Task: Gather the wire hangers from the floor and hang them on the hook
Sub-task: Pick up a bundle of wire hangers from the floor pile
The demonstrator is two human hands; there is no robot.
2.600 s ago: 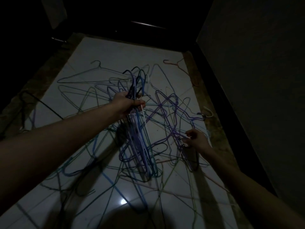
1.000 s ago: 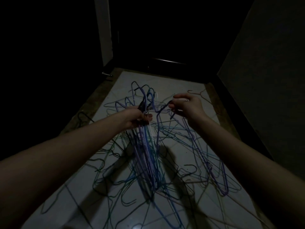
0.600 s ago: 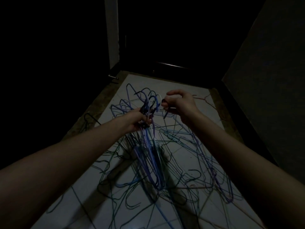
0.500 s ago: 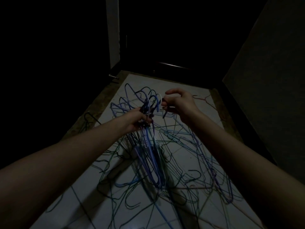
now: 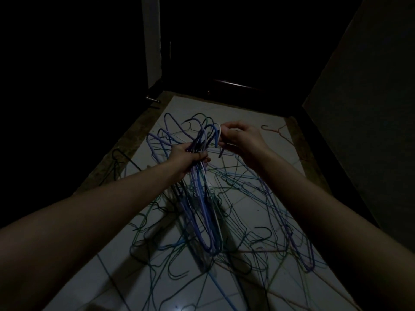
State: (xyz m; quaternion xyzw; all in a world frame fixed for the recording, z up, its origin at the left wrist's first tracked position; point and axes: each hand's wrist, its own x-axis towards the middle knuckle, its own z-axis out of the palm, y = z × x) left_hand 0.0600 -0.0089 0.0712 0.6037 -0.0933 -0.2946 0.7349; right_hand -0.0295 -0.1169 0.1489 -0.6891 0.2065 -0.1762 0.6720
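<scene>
- Left hand [image 5: 187, 157], arm outstretched, fist clamped round bundle of wire hangers [image 5: 202, 198] dangling above floor [image 5: 253, 104].
- Right hand [image 5: 241, 138] raised beside it, pinching a dark hanger's hook [image 5: 221, 151].
- Loose hangers [image 5: 258, 234] tangled on floor.

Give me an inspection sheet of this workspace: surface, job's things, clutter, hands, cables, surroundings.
Surface: pale tiled floor, dimly lit.
Job's things: bundle of blue and purple wire hangers held up by the necks; many loose wire hangers tangled on the floor; a reddish wire hanger lies apart at the far right; hook not in view.
Clutter: nothing seen.
Hands: left hand grips the bundle; right hand pinches a hanger at the bundle's hooks.
Cables: nothing seen.
Surroundings: dark doorway ahead, wall on the right.
</scene>
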